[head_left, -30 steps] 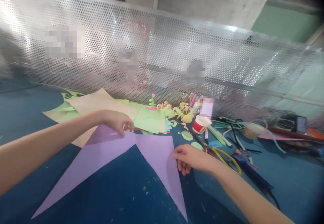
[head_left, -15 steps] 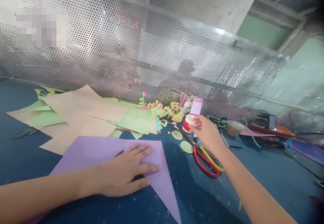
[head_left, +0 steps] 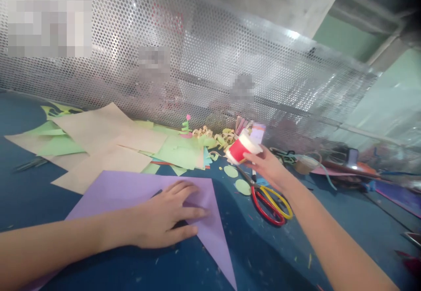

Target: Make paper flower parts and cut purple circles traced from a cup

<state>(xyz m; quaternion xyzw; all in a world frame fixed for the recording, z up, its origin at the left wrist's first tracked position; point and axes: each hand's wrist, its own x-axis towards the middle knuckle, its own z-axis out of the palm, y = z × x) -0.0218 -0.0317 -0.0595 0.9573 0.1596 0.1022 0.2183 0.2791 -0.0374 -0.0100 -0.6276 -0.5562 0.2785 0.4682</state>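
Observation:
My left hand lies flat, fingers spread, on a folded purple paper sheet on the blue table. My right hand holds a small red and white cup lifted off the table and tilted to the left. Red and yellow handled scissors lie just below my right wrist. Two light green paper circles rest on the table beside the scissors.
Tan and green paper sheets lie spread behind the purple sheet. Curled paper scraps sit by a perforated metal screen along the table's back. Pipe cleaners, tape and other craft tools clutter the right side. Dark scissors lie far left.
My left hand moved from the sheet's top edge to press flat on it. My right hand left the sheet, reached the cup and lifted it, tilted.

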